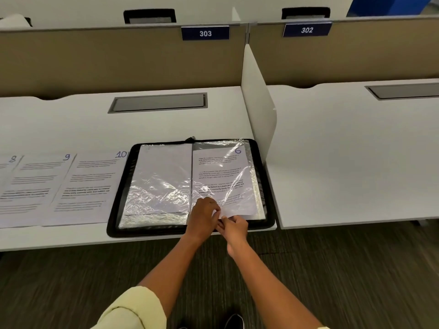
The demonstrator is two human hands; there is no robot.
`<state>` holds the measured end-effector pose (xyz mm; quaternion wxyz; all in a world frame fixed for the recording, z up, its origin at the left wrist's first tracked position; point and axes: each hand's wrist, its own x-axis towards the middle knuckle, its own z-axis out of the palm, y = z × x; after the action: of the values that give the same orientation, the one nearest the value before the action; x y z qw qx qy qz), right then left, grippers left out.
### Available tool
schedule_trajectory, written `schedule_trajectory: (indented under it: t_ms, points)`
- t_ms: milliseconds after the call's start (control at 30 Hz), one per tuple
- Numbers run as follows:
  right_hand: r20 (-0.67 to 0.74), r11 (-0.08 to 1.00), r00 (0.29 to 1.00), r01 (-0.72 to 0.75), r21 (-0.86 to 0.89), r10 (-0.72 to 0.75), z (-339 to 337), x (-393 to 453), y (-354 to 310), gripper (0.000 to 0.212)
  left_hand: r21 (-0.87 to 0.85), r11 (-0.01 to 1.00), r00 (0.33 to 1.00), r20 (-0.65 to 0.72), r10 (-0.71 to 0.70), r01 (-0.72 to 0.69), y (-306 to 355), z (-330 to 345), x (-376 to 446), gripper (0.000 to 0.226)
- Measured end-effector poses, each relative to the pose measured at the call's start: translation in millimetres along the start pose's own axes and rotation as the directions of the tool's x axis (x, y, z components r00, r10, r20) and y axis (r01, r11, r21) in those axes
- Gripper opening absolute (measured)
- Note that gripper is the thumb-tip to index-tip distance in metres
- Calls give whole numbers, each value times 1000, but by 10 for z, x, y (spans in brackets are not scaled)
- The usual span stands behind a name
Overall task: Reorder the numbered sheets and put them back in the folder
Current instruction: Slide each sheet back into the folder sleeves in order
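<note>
Two hands: both at the folder's near right edge, fingers meeting at the bottom corner of sheet 6.
Left hand [206, 212]: fingers curled, pinching the lower left edge of sheet 6 where it meets the sleeve.
Right hand [234, 226]: fingers curled, pinching the sheet's bottom edge just beside the left hand.
Sheet 6 [223, 179]: lies tilted in the right half of the folder, mostly under the shiny clear sleeve, its bottom edge out at the hands.
Folder [118, 186]: black, zip-edged, open flat on the surface at its front edge; left half holds a crinkled clear sleeve [159, 186] over a pale sheet.
Sheets 8 [9, 184], 9 [40, 181], 10 [92, 184]: in a row on the surface left of the folder, overlapping; sheet 10 touches the folder's left edge.
Surface [71, 119]: white, with a grey hatch [158, 102] behind the folder.
Divider [257, 103]: white panel just right of the folder.
Labels: 303 [205, 33] and 302 [307, 30] on the back screen.
</note>
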<state>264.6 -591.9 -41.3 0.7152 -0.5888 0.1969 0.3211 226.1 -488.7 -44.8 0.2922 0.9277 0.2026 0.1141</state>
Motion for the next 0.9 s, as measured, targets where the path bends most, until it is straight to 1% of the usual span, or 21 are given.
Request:
schedule_trajectory:
  t_ms: [267,433,533,700,767,833,900]
  points:
    - [-9,1000,1000,26,-14,-26,121,114,-126,21,-71,996,998,-20,-52,50,9,-50,25,13]
    - [-16,1000,1000,13,-1,-13,157,185,-176,18,-106,994,999,-18,-39,37,-14,-105,26,14]
    - [-9,1000,1000,7,20,-7,168,198,-205,9,-120,992,999,-7,-37,36,-8,-123,31,14]
    - [-31,998,999,8,66,-6,134,218,-216,4,-131,991,999,9,-32,33,-16,-148,24,14]
    - [-45,997,999,11,71,-8,103,214,-203,8,-125,992,1000,16,-10,12,-32,-150,6,14]
    - [-53,997,999,15,72,-11,73,195,-213,2,-113,994,999,32,10,-6,-73,-141,-19,15]
    - [-53,996,999,11,84,-7,58,193,-216,4,-92,996,998,58,23,-17,-109,-140,-54,16]
